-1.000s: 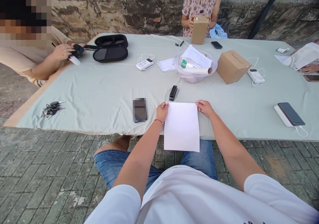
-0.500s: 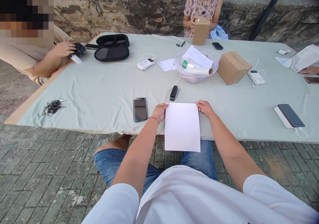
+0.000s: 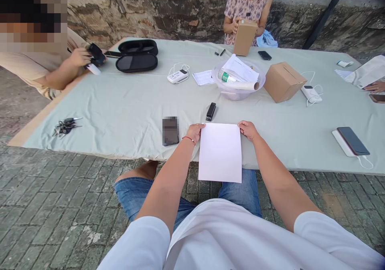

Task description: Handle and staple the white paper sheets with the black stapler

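Observation:
A white sheet of paper (image 3: 220, 153) is held by its two far corners, its near end hanging past the table edge above my lap. My left hand (image 3: 195, 131) pinches the far left corner, thumb on top. At the far right corner, my right hand (image 3: 248, 130) is closed on the paper. Just beyond the sheet lies a black stapler (image 3: 211, 111). A dark phone (image 3: 170, 131) rests to the left of my left hand. Whether the paper is one sheet or several I cannot tell.
On the cloth-covered table (image 3: 132, 113) stand a plastic basin (image 3: 236, 93) of papers and a cardboard box (image 3: 282, 83). Keys (image 3: 66, 126) lie left, a phone on a power bank (image 3: 351, 141) right. An open black case (image 3: 136, 61) sits far left. Other people work around the table.
My hands and the paper stay nearly in place. The person across tilts the cardboard box in their hands, and the person on the left shifts the black object. The view moves slightly.

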Demonstrator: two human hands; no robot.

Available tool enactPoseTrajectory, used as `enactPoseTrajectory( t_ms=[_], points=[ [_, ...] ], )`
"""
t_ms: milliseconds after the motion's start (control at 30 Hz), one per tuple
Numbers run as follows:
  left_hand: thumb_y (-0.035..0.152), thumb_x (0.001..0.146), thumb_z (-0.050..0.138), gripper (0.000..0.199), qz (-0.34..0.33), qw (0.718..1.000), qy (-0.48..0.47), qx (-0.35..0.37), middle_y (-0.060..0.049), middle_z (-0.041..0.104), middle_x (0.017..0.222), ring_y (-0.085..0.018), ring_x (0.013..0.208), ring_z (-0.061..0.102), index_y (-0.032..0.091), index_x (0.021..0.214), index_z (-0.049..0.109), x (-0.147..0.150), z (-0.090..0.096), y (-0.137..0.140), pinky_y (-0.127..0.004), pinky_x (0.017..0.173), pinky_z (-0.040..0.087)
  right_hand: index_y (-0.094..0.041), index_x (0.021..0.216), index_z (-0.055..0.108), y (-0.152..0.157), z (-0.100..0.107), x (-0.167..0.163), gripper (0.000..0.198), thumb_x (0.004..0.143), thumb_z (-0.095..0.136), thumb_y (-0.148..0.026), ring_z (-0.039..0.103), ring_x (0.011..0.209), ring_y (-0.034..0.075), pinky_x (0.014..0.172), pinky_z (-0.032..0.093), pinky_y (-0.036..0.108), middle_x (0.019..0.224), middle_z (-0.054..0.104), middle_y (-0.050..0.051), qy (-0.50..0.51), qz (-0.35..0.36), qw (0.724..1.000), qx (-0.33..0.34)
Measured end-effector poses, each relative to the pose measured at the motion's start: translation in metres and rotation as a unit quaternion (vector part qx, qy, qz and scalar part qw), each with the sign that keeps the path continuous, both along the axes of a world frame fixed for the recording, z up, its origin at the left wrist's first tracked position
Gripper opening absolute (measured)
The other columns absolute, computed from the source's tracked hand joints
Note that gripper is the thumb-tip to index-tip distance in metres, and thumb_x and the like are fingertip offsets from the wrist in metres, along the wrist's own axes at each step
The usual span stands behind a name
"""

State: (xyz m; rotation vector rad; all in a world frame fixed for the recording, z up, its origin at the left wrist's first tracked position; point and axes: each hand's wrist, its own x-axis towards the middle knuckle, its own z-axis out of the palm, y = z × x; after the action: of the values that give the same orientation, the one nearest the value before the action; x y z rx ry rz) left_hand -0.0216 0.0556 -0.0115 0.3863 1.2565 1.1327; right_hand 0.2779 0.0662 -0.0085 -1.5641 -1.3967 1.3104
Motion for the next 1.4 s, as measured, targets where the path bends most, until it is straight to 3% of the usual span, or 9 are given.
enactPoseTrajectory(
  t_ms=[433,633,867,1133,1267,1400],
  points=[
    [0.009,0.055,0.083,0.023,0.014,1.000,0.007,-0.009,-0.007,0.067,0.071,-0.018,0.072,0.062,0.011,0.067,0.064,0.001,0.004,-0.002,-0.037,0.079,0.052,-0.020,0.078,0.066,0.001,-0.003,0.002,0.022,0.075,0.062,-0.042,0.037,0.051,0.010,0.050,0.030,0.025,0.055,0.045,-0.004,-0.005,0.005,1.000,0.009],
    [0.013,0.051,0.085,0.027,0.014,1.000,0.000,0.009,-0.005,0.065,0.070,-0.016,0.070,0.061,0.010,0.066,0.063,0.002,0.005,-0.004,-0.033,0.076,0.051,-0.025,0.102,0.073,-0.004,0.002,-0.004,0.039,0.078,0.060,-0.052,0.040,0.055,0.010,0.058,0.040,0.027,0.074,0.059,-0.002,-0.030,0.027,0.999,0.032],
    [0.014,0.051,0.083,0.025,0.007,1.000,0.000,-0.001,-0.004,0.064,0.066,-0.016,0.068,0.060,0.012,0.064,0.062,0.002,0.008,-0.005,-0.034,0.074,0.051,-0.026,0.109,0.073,-0.010,0.011,-0.009,0.043,0.079,0.059,-0.054,0.050,0.066,0.014,0.064,0.044,0.029,0.082,0.066,0.001,-0.072,0.020,0.997,0.027],
    [0.017,0.050,0.084,0.027,-0.004,1.000,-0.001,-0.002,-0.003,0.063,0.064,-0.017,0.067,0.061,0.013,0.066,0.061,0.002,0.006,-0.005,-0.034,0.072,0.052,-0.024,0.106,0.074,-0.010,0.011,-0.010,0.040,0.080,0.057,-0.050,0.057,0.080,0.017,0.076,0.046,0.031,0.088,0.070,0.003,-0.091,0.017,0.995,0.046],
    [0.018,0.054,0.083,0.026,-0.006,1.000,0.000,-0.001,-0.002,0.064,0.065,-0.017,0.068,0.062,0.014,0.067,0.061,0.002,0.007,-0.005,-0.035,0.074,0.053,-0.023,0.099,0.076,-0.010,0.011,-0.010,0.038,0.080,0.057,-0.049,0.057,0.081,0.018,0.076,0.046,0.031,0.088,0.070,0.003,-0.090,0.026,0.995,0.044],
    [0.016,0.056,0.082,0.024,-0.002,1.000,0.004,-0.007,-0.003,0.064,0.066,-0.016,0.065,0.061,0.013,0.067,0.061,0.002,0.009,-0.006,-0.035,0.073,0.053,-0.024,0.107,0.074,-0.010,0.010,-0.009,0.042,0.079,0.057,-0.051,0.057,0.079,0.018,0.074,0.046,0.031,0.086,0.070,0.002,-0.089,0.013,0.995,0.038]
  ],
)
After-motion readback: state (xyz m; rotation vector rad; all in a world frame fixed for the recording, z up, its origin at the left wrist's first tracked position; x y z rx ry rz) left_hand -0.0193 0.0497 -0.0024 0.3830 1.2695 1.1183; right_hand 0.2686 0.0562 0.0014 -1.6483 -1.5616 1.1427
